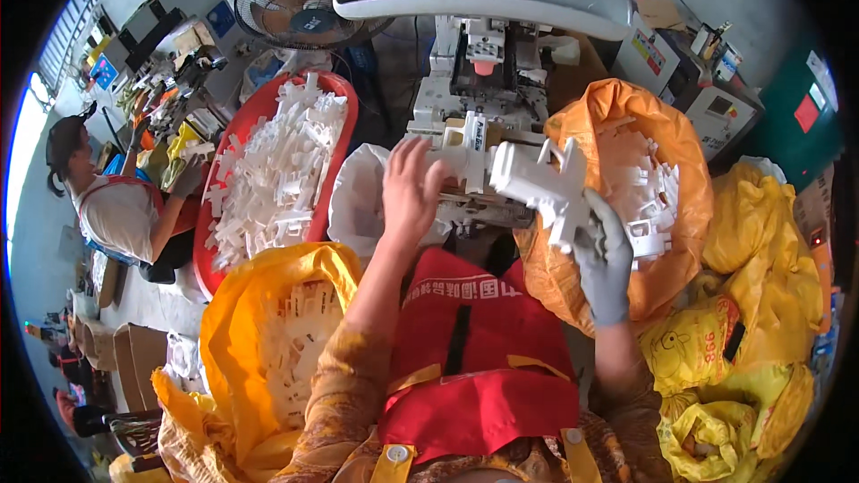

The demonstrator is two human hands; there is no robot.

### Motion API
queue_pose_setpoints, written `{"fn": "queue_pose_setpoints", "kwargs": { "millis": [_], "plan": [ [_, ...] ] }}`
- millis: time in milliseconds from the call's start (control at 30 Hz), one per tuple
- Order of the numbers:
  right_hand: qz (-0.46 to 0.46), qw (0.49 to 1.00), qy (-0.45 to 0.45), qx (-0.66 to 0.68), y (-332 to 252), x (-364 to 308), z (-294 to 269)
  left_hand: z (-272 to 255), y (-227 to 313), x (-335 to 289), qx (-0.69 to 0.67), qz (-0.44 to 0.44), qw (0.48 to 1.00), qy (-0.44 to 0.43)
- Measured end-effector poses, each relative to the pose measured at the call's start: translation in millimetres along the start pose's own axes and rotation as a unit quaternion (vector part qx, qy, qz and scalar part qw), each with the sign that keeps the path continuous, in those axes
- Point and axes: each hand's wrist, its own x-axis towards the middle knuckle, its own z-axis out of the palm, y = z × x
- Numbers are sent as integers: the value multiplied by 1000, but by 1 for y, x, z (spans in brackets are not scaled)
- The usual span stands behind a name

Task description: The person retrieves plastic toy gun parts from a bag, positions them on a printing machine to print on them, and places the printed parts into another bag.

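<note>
My right hand (604,259), in a grey glove, grips a white plastic toy gun shell (546,183) by its handle end, in front of the orange sack. Bare and empty, my left hand (410,188) is raised with its fingers stretched out and the thumb apart. Just right of its fingertips, a white plastic piece (467,143) with dark print sits on the machine's fixture. The printing machine (483,80) stands straight ahead, its pinkish pad (484,68) hanging above and behind that piece.
An orange sack (573,116) of white parts stands right, a yellow sack (228,304) of printed parts lower left. Behind are a white bag (353,201), a heaped red tub (344,94) and a fan (304,9). Yellow sacks (756,250) crowd the far right. A co-worker (121,206) sits left.
</note>
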Motion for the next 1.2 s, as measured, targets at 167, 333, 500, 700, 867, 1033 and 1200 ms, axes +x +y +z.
{"fn": "queue_pose_setpoints", "kwargs": {
  "millis": [167,333,500,700,867,1033,1200],
  "plan": [
    [22,1000,-13,16,4,44,-3,24,-8,45,84,88,992,-14],
    [-54,997,-42,36,20,78,32,-43,-43,68,94,-175,977,82],
    [-205,878,-189,-388,48,98,70,-155,-94,-13,35,-254,962,95],
    [-182,803,-289,-488,46,120,87,-269,-98,-157,237,-315,917,56],
    [-282,724,-223,-588,35,100,84,-272,-93,-184,286,-268,918,55],
    [-251,887,-237,-305,25,106,-4,-230,-88,-159,229,-204,952,-23],
    [-31,857,-95,-506,37,154,-112,-171,-58,-123,98,-167,978,-84]
  ]
}}
